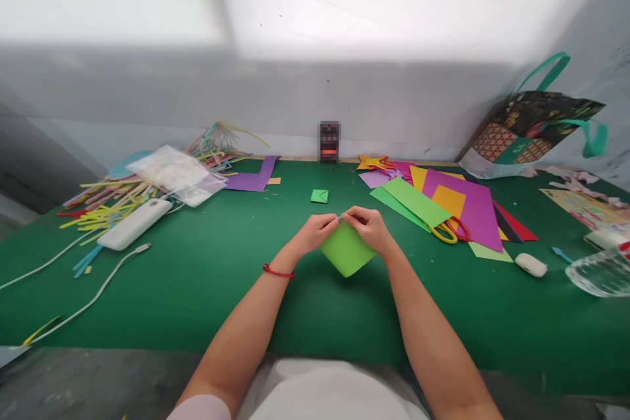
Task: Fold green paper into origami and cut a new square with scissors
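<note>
A light green square of paper (347,252) lies on the green table (207,275) with one corner pointing toward me. My left hand (316,232) and my right hand (370,228) meet at its far corner. Both pinch that corner with closed fingertips. A thin red cord circles my left wrist. A small folded green paper piece (319,195) rests on the table just beyond my hands.
Coloured paper sheets (457,207) with yellow-handled scissors (449,231) lie right. Paper strips (113,200), a plastic bag (174,174), a white power bank (134,224) and cables lie left. A white earbud case (531,264), clear plastic bottle (598,272) and patterned bag (534,125) sit far right.
</note>
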Tool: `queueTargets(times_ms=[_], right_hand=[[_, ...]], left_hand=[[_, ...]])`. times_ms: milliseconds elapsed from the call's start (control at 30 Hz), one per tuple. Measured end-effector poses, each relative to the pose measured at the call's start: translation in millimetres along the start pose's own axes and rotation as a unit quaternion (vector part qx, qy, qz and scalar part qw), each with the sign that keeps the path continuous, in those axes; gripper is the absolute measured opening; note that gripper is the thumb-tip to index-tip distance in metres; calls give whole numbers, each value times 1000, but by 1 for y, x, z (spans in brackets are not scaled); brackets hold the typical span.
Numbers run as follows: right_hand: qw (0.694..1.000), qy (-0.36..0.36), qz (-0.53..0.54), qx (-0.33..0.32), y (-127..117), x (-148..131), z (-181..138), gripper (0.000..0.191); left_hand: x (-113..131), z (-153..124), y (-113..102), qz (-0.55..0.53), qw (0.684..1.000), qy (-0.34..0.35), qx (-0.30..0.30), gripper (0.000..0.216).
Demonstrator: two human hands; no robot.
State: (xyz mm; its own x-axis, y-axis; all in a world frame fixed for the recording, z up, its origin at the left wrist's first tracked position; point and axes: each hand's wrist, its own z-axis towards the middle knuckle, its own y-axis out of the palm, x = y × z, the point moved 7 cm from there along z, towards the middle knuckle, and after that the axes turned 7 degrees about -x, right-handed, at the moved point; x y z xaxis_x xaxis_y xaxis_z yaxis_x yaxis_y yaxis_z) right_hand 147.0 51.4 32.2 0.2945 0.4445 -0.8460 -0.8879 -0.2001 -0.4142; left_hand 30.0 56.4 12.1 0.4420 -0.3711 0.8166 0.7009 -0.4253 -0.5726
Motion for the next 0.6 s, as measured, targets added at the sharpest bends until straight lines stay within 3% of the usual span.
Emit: queueTargets(times_ms=[333,600], right_hand=[[991,12,46,124,-30,5,-6,31],[988,23,75,129,-33,9,-6,34]], left_hand=[[-3,-2,-9,-103,994,-8,19,41],[-6,0,1,-180,983,-24,-8,54]])
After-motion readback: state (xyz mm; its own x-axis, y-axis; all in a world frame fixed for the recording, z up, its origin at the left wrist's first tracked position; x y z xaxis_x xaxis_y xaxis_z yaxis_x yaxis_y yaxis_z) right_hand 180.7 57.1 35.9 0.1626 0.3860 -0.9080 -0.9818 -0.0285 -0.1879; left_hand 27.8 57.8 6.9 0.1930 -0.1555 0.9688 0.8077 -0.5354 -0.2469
